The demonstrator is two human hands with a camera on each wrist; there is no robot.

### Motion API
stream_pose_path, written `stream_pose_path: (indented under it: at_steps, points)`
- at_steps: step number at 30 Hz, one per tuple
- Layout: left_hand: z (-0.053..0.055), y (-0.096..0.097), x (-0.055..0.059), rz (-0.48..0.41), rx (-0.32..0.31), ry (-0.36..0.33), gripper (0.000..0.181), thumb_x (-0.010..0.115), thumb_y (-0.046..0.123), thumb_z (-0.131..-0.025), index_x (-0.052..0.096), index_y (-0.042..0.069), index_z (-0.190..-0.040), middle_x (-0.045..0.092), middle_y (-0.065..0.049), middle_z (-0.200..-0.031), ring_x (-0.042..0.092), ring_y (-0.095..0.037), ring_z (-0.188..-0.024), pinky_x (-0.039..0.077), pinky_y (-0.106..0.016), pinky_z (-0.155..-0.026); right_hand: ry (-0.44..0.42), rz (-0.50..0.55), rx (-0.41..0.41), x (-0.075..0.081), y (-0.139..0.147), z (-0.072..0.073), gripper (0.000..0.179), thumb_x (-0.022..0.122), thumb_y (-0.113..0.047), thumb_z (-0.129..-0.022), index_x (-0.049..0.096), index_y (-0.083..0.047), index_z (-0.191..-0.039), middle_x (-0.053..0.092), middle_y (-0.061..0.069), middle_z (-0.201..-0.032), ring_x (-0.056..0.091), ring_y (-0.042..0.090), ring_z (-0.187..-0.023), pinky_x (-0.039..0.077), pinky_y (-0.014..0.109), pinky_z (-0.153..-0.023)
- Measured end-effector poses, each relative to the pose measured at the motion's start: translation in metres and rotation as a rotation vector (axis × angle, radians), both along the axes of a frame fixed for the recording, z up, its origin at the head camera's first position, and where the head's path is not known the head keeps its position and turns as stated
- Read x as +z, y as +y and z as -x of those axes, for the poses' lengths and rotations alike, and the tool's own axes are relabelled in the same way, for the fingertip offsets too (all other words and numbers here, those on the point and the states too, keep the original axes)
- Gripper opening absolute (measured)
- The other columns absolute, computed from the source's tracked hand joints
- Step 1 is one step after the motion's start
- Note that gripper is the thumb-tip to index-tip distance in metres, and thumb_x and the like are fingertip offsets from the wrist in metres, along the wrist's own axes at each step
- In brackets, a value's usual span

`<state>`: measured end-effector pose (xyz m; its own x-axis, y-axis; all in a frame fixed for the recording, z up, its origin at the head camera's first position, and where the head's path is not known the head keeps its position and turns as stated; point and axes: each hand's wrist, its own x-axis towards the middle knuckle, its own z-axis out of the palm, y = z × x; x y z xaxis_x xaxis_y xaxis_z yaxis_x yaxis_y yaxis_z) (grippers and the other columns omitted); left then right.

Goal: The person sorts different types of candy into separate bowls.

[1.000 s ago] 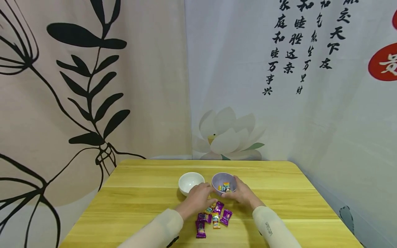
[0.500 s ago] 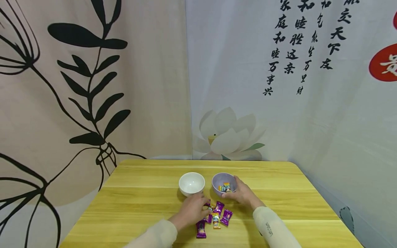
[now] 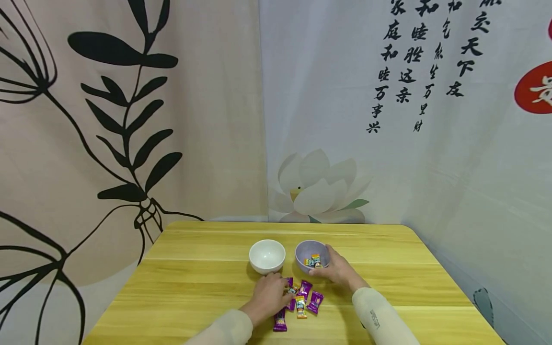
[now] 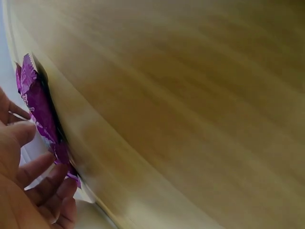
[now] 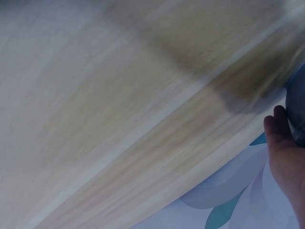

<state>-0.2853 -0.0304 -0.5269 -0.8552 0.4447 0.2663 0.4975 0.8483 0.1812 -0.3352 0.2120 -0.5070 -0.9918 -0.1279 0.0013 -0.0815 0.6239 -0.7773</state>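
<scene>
Apparently mid-pick, the left hand, fingers parted, likely must pinch purple candy while the right hand grips a lilac bowl.

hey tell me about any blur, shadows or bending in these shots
Head view: fairly sharp and evenly lit, with soft shadows by the white bowl and right sleeve; left wrist view: the grain of the table is soft and its edge bends, while the purple wrapper looks clearer; right wrist view: dim and hazy, a blurred shadow beside the cut-off purple bowl.
</scene>
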Motion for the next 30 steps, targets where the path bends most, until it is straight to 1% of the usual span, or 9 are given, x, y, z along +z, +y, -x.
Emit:
stream_pose_path:
  at_steps: [2,6,11,17,21,27,30]
  points:
    - [0.001,0.003,0.000,0.015,0.020,-0.009,0.031,0.075,0.045,-0.084,0.073,0.015,-0.080,0.059,0.003,-0.081,0.055,-0.017,-0.077,0.048,-0.037,-0.073,0.007,0.006,0.003,0.000,0.000,0.000,0.117,0.087,-0.044,-0.073,0.018,0.006,-0.154,0.039,0.027,-0.149,0.039,0.046,-0.135,0.031,0.060,-0.110]
    - [0.002,0.009,0.000,0.054,0.062,0.001,0.036,0.075,0.046,-0.083,0.063,0.017,-0.066,0.055,0.002,-0.074,0.052,-0.017,-0.072,0.046,-0.036,-0.067,0.015,-0.003,0.004,-0.001,0.000,0.000,0.117,0.087,-0.044,-0.073,0.019,0.006,-0.154,0.040,0.028,-0.148,0.040,0.046,-0.134,0.032,0.060,-0.109]
    - [0.002,0.016,0.001,0.079,0.116,-0.021,0.039,0.076,0.045,-0.081,0.061,0.014,-0.064,0.053,0.001,-0.071,0.051,-0.018,-0.070,0.045,-0.036,-0.065,0.015,-0.008,0.006,0.001,-0.001,-0.001,0.117,0.087,-0.044,-0.073,0.019,0.006,-0.154,0.040,0.028,-0.148,0.040,0.047,-0.134,0.032,0.061,-0.109]
    - [0.003,0.021,0.002,0.095,0.146,-0.047,0.039,0.079,0.042,-0.079,0.056,0.016,-0.060,0.051,0.002,-0.067,0.050,-0.018,-0.068,0.046,-0.037,-0.063,0.037,-0.007,0.015,0.000,-0.001,0.000,0.116,0.087,-0.043,-0.073,0.020,0.007,-0.153,0.043,0.027,-0.145,0.044,0.045,-0.131,0.035,0.059,-0.108]
    - [0.003,0.020,0.003,0.085,0.138,-0.030,0.035,0.081,0.038,-0.077,0.058,0.016,-0.062,0.051,0.002,-0.067,0.052,-0.019,-0.069,0.047,-0.038,-0.064,0.040,-0.001,0.016,-0.001,-0.001,0.000,0.115,0.088,-0.042,-0.073,0.021,0.007,-0.153,0.045,0.026,-0.144,0.045,0.045,-0.130,0.035,0.059,-0.108]
    - [0.003,0.011,0.003,-0.002,0.074,0.025,0.036,0.081,0.028,-0.074,0.051,0.019,-0.059,0.046,0.007,-0.060,0.050,-0.016,-0.062,0.044,-0.036,-0.060,0.033,0.005,0.011,-0.001,-0.001,0.000,0.115,0.088,-0.042,-0.073,0.021,0.006,-0.153,0.044,0.026,-0.145,0.044,0.045,-0.131,0.034,0.060,-0.108]
    - [0.004,0.006,0.002,-0.046,0.046,0.021,0.028,0.081,0.025,-0.075,0.057,0.019,-0.063,0.051,0.009,-0.061,0.050,-0.014,-0.061,0.043,-0.034,-0.062,0.031,0.002,0.009,-0.001,-0.001,0.000,0.115,0.088,-0.043,-0.073,0.021,0.006,-0.153,0.044,0.026,-0.145,0.043,0.046,-0.131,0.034,0.060,-0.108]
